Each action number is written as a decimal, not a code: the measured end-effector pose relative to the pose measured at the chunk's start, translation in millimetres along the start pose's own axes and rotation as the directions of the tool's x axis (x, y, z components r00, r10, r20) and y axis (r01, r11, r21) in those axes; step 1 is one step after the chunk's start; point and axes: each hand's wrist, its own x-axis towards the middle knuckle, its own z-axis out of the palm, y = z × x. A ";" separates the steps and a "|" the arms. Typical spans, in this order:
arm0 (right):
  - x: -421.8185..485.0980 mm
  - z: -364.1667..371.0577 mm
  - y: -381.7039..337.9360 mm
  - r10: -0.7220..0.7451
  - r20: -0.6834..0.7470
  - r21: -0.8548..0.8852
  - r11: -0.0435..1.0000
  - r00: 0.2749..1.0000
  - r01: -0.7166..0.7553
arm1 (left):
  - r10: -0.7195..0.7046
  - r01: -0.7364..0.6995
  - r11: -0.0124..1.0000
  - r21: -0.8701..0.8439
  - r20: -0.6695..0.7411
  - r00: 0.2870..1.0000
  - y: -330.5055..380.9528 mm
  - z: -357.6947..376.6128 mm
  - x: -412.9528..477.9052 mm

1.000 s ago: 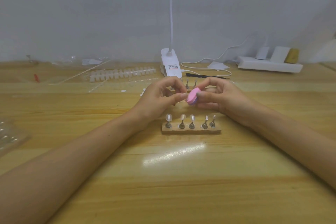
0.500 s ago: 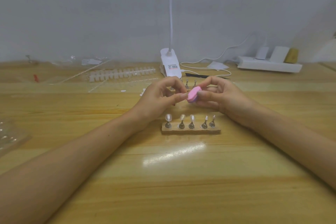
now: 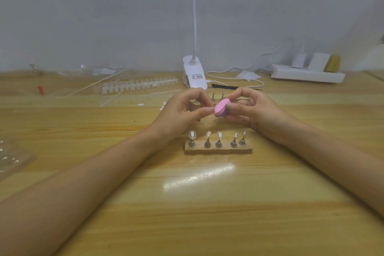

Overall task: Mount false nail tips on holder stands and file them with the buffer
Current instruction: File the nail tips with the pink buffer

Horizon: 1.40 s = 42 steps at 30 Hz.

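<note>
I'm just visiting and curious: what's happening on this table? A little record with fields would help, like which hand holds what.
Right hand: grips the pink buffer
Left hand: fingers curled, thumb tip at the buffer's edge; what it holds is hidden
Front holder: wooden base with five stands, each carrying a clear nail tip
Behind the hands: further stands, white clip lamp, strip of loose tips
Far right: white power strip
</note>
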 end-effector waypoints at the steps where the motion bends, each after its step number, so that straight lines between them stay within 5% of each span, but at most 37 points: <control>1: 0.0 0.0 -1.0 0.007 0.001 0.009 1.000 1.000 -0.007 | 0.006 -0.006 1.000 0.007 0.002 1.000 0.0 0.0 -0.3; 9: -1.9 2.4 -2.3 0.041 0.108 -0.086 0.996 0.993 -0.031 | 0.024 -0.023 0.999 0.026 -0.005 1.000 0.1 0.5 0.2; 13: -1.1 1.1 -2.1 0.007 0.015 -0.007 1.000 1.000 -0.006 | -0.001 0.001 1.000 -0.017 -0.013 1.000 0.0 -0.8 -0.1; 17: -1.8 4.2 -1.5 0.054 0.110 -0.140 0.989 0.992 -0.039 | 0.011 -0.011 1.000 0.019 -0.010 1.000 -0.6 -0.4 -0.2; 21: -0.8 1.0 -2.3 0.009 0.013 0.019 1.000 1.000 -0.009 | 0.006 -0.006 1.000 -0.007 -0.005 1.000 -0.5 0.0 -0.2; 24: -2.3 4.1 -2.1 0.041 0.130 -0.110 0.994 0.991 -0.026 | 0.004 -0.005 1.000 -0.017 -0.011 1.000 -0.9 -0.3 -0.2; 28: -1.5 0.8 -2.3 0.009 0.011 0.021 1.000 1.000 -0.010 | 0.005 -0.005 1.000 -0.009 0.008 1.000 -0.6 0.1 0.2; 31: -2.5 4.4 -2.1 0.035 0.120 -0.094 0.995 0.992 -0.024 | 0.011 -0.011 1.000 -0.004 -0.002 1.000 -1.0 -0.4 0.0; 42: -1.8 2.4 -2.1 0.006 0.019 -0.013 1.000 1.000 -0.006 | 0.011 -0.011 1.000 -0.011 -0.001 1.000 -0.1 0.2 0.1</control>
